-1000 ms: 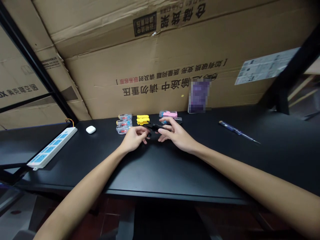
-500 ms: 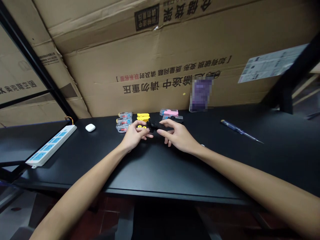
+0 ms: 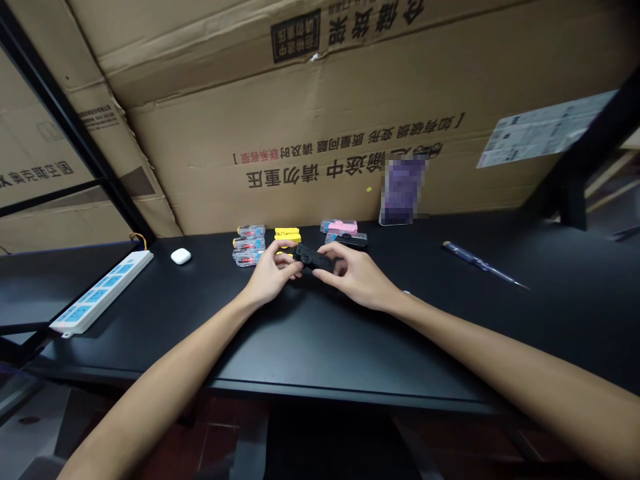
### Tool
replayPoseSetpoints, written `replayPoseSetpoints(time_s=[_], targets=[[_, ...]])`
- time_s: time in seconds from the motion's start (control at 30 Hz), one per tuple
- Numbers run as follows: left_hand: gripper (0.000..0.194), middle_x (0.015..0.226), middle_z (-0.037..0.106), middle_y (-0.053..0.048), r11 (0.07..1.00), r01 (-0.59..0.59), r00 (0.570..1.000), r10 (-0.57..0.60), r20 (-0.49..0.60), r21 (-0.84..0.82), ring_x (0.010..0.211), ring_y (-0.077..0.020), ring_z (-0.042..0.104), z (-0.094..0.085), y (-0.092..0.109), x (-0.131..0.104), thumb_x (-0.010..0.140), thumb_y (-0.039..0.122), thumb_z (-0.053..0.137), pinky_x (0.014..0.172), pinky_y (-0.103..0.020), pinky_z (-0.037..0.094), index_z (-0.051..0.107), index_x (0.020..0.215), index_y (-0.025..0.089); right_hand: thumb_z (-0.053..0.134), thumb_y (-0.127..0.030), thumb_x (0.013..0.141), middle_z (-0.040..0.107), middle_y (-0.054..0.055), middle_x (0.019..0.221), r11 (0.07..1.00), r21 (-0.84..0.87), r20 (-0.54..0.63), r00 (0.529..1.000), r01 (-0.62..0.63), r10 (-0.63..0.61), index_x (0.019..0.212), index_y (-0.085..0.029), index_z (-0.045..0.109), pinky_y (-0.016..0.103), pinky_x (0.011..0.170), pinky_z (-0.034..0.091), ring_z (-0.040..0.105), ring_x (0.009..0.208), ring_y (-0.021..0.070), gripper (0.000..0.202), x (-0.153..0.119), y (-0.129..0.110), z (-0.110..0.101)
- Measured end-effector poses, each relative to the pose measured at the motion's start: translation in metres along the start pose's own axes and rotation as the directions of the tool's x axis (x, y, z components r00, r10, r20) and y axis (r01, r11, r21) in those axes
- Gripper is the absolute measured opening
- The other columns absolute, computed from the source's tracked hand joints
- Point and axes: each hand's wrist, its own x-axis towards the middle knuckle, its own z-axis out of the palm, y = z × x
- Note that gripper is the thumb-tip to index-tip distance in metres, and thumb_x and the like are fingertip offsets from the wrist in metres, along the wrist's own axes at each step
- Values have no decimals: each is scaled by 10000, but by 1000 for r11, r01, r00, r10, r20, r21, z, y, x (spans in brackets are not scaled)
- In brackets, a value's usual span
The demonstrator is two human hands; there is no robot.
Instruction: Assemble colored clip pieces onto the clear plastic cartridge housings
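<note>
Blk piece: small blk oblong plastic piece, held just above the tabletop betw. both hands, near the middle of the desk, long side running roughly L–R.
L hand: left hand pinches its L end, thumb + fingers closed on it.
R hand: right hand grasps its R end, thumb on the near side, fingers curled round the far side.
Yellow: bright yellow plastic pieces just beyond the L fingers; more yellow peeks out by the fingertips (partly hidden, can't tell the shape).
Clear: three clear plastic pieces w/ red + blue insides, in a column L of the yellow.
Pink: pink-and-clear plastic piece beyond the R hand; black-and-clear plastic piece just on its near side.
Driver: slim screwdriver w/ transparent blue handle, lying R of the hands, tip pointing R.
White: rounded white case on the L; long white power strip w/ blue sockets further L.
Back: brown cardboard behind the matte black desk; pixelated purple rectangular item leans on it.
</note>
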Motion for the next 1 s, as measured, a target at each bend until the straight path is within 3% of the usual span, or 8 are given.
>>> replayPoseSetpoints(time_s=[0.2,0.33,0.47,0.57,0.67,0.77,0.9,1.0], targets=[[448,681,527,85,978,-166,986,163,34,123,591,-84,559,-5,-6,1,740,112,596,634,-221,458,466,1154,220,754,-440,717,700,61,993,996,-92,24,1000,3,-1,1125,-214,659,326,667,467,614,655,171,476,-3,1,-3],[366,750,572,38,926,-259,966,245,86,274,664,-116,589,-4,-2,-4,820,176,562,646,-237,468,491,1175,224,641,-423,820,707,63,1022,1000,-5,3,1000,14,-14,1161,-218,656,327,679,469,624,694,180,398,-6,-6,-2],[343,859,666,-19,777,-414,910,344,231,475,757,-143,632,-14,2,-6,864,210,554,722,-268,500,568,1206,216,586,-414,863,715,59,928,992,123,43,999,2,-8,1111,-199,655,346,725,484,629,778,208,336,-6,-13,3],[283,953,713,-65,635,-505,858,443,261,585,858,-176,661,-37,3,-2,888,235,559,816,-310,514,639,1156,198,591,-421,851,687,41,845,986,164,49,998,-33,25,1067,-200,641,349,714,480,611,755,203,314,-5,-12,5],[221,885,717,-63,523,-479,820,554,146,705,806,-186,654,-63,3,3,837,254,605,803,-323,517,684,1032,183,597,-432,834,663,41,830,984,167,4,998,-70,70,1032,-191,619,360,729,474,591,750,201,313,-2,-7,4],[150,770,682,-49,392,-413,798,591,119,822,727,-192,621,-81,3,6,806,277,583,745,-329,508,681,868,183,596,-433,828,653,48,860,980,183,-24,996,-81,86,1003,-189,600,371,772,467,588,796,207,300,0,-4,3],[227,885,705,-93,239,-270,843,526,110,933,845,-239,630,-85,2,11,870,266,481,798,-372,491,691,838,185,592,-432,832,634,42,887,974,211,-19,996,-84,90,943,-203,572,370,802,459,579,823,204,256,1,-4,2],[239,961,719,-99,182,-253,899,407,161,950,906,-251,640,-82,-1,14,885,256,478,808,-369,483,706,908,188,586,-427,835,632,47,915,977,191,-25,995,-93,99,936,-207,554,374,807,457,573,830,206,245,-1,-7,3]])
